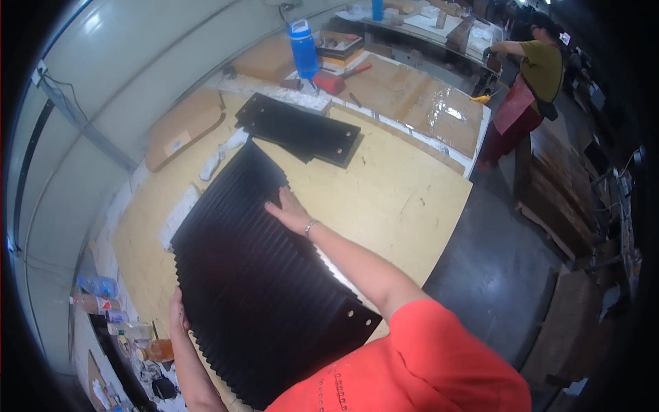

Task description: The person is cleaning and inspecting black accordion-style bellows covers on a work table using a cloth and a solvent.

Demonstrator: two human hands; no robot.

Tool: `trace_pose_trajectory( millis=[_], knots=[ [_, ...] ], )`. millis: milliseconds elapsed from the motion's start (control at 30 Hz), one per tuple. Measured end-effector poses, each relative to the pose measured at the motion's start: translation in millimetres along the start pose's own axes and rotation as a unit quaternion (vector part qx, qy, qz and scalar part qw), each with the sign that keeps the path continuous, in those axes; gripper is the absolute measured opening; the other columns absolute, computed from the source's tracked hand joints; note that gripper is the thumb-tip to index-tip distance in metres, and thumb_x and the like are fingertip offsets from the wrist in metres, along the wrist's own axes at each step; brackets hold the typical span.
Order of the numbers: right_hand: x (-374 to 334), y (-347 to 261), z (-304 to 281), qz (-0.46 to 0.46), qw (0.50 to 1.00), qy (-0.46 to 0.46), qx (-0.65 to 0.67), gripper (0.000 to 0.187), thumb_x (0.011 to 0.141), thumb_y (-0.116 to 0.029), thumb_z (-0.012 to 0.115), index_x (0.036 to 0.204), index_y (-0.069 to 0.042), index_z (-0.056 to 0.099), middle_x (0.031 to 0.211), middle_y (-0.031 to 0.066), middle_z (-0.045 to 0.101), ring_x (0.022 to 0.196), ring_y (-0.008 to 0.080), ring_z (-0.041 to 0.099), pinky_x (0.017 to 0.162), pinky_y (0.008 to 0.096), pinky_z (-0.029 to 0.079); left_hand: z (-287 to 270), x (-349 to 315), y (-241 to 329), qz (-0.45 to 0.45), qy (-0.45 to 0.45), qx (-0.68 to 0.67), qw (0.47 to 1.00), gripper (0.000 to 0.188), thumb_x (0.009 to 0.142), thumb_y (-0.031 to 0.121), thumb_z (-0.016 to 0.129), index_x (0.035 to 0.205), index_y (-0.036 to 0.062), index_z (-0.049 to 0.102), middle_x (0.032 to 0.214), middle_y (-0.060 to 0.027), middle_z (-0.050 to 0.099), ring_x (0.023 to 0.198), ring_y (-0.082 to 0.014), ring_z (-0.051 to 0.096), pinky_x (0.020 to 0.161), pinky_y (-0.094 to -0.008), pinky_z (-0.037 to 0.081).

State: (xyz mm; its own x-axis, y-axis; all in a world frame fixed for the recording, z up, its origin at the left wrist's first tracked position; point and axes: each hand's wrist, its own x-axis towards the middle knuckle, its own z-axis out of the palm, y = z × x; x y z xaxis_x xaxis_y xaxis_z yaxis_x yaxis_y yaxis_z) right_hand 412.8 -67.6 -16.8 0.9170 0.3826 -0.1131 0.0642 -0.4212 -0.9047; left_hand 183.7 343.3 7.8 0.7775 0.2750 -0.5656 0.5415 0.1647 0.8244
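Observation:
A long black pleated bellows cover lies across the table in front of me, its near end close to my body. Along its left edge is my left hand, fingers curled against the ridged side and partly hidden by it. My right hand rests on the right edge farther up, thumb and fingers apart over the folds. Beyond the far end sit flat black plates with holes at their ends. A white glove or rag lies beside the far left corner.
The pale board tabletop extends right. Behind are a blue jug, a red mallet and cardboard. Several bottles line the left. At far right, a person stands near another bench; wooden planks lie below.

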Motion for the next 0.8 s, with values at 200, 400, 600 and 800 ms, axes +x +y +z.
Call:
trace_pose_trajectory(
  millis=[200,400,600,800],
  knots=[
    [-130.8,15.7,-65.2,0.005,0.992,-0.033,0.123,0.097,0.092,-0.053,0.055,0.153,0.004,0.006,0.161,0.0223,0.002,0.15,0.0306,0.001,0.122,0.0368,0.007,-35.7,-77.5,-64.6,0.164,0.104,-0.047,0.98,0.086,0.096,0.064,0.039,0.152,0.0006,0.024,0.158,-0.0174,0.026,0.144,-0.0296,0.028,0.119,-0.045,0.012],
    [-260.1,60.8,-35.7,-0.037,0.989,-0.117,0.081,0.118,0.073,-0.031,0.079,0.155,-0.004,-0.001,0.162,0.0201,0.0,0.151,0.0286,0.003,0.121,0.0352,0.007,26.5,-214.4,-157.0,-0.06,0.179,-0.207,0.96,0.085,0.096,0.065,0.037,0.15,-0.0003,0.028,0.152,-0.0168,0.035,0.139,-0.0298,0.037,0.114,-0.0402,0.033],
    [-274.9,39.1,18.6,-0.012,0.998,-0.015,0.056,0.125,0.064,-0.04,0.087,0.151,0.006,0.01,0.159,0.0267,0.01,0.149,0.0358,0.011,0.121,0.0358,0.014,28.7,-214.1,-164.2,-0.015,0.1,-0.167,0.981,0.066,0.098,0.053,0.048,0.139,0.0009,0.047,0.133,-0.0147,0.057,0.117,-0.0286,0.059,0.102,-0.04,0.046],
    [-277.1,35.7,25.2,-0.024,1.0,0.015,-0.006,0.127,0.066,-0.048,0.084,0.151,0.008,0.007,0.159,0.0284,0.007,0.15,0.0359,0.005,0.121,0.0373,0.011,-4.3,-194.5,-140.4,-0.01,0.006,-0.163,0.987,0.061,0.098,0.048,0.053,0.136,0.0004,0.049,0.134,-0.0142,0.057,0.119,-0.0266,0.057,0.101,-0.0393,0.047]
  ],
)
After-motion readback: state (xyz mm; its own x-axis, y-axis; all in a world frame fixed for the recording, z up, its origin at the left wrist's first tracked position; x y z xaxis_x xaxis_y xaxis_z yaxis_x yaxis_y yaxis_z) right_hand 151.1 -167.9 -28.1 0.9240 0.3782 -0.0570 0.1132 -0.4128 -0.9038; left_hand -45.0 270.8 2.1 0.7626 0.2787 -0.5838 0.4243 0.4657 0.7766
